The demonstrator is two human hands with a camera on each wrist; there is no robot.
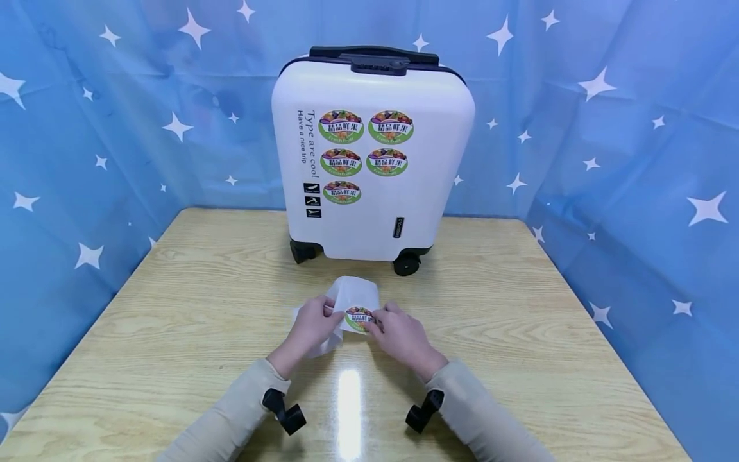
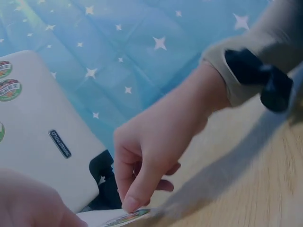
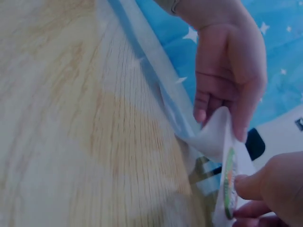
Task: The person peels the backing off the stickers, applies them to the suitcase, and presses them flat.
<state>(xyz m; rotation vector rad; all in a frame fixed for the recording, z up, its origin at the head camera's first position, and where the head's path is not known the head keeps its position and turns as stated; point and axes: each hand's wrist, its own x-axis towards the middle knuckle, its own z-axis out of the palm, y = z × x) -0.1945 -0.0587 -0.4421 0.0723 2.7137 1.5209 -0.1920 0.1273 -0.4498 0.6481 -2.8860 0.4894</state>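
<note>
A white sheet of sticker backing paper [image 1: 356,290] is held above the table between the two hands, one loose part curling down. On it is an oval fruit sticker [image 1: 358,317] with a green lower half. My left hand [image 1: 312,325] grips the paper, thumb beside the sticker's left edge. My right hand [image 1: 404,333] pinches the sticker's right edge between thumb and forefinger, as the right wrist view shows, where the sticker [image 3: 230,182] lies along the paper. Behind them stands a white suitcase [image 1: 427,160] bearing several like stickers [image 1: 342,192], three on the left and two on the right.
The suitcase rests on black wheels [image 1: 407,264] at the far part of the wood-grain table [image 1: 508,333]. Printed lettering runs down its left side. A blue curtain [image 1: 577,128] with white stars encloses the back and sides. Each sleeved wrist carries a black camera mount [image 1: 284,412].
</note>
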